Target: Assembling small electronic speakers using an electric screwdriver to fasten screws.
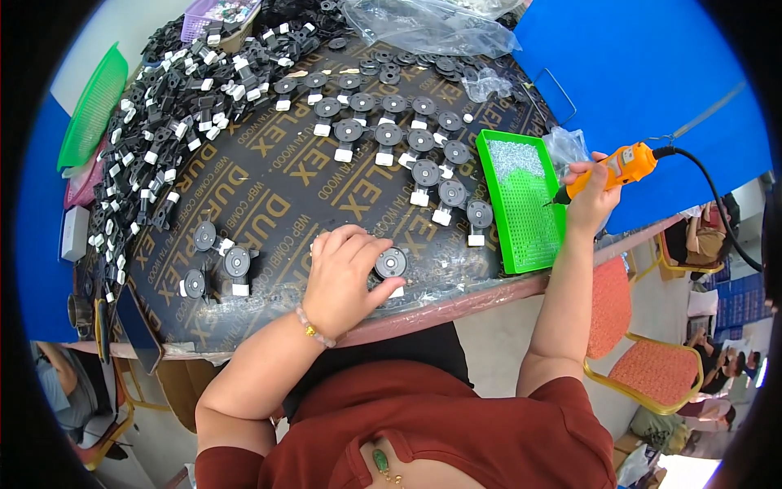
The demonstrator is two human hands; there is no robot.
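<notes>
In my right hand [592,200] is an orange electric screwdriver [626,165], its tip pointing left over a green tray [499,208] with a perforated bottom. Small silvery screws [513,155] lie heaped at the tray's far end and scattered thinly over the rest. Near the table's front edge, my left hand [346,269] has its thumb and fingers closed around a black part with a round grey disc [392,263]. A white end of that part shows under the thumb. Rows of similar disc-topped parts [388,137] stand beyond my left hand, and a few [237,262] sit to its left.
A big pile of black parts with white ends [175,122] covers the table's left and far left. Black discs [423,63] and clear plastic bags [432,28] lie at the back. A green basket [94,110] stands far left; a blue panel [643,73] rises at right. The screwdriver's black cable [721,191] hangs right.
</notes>
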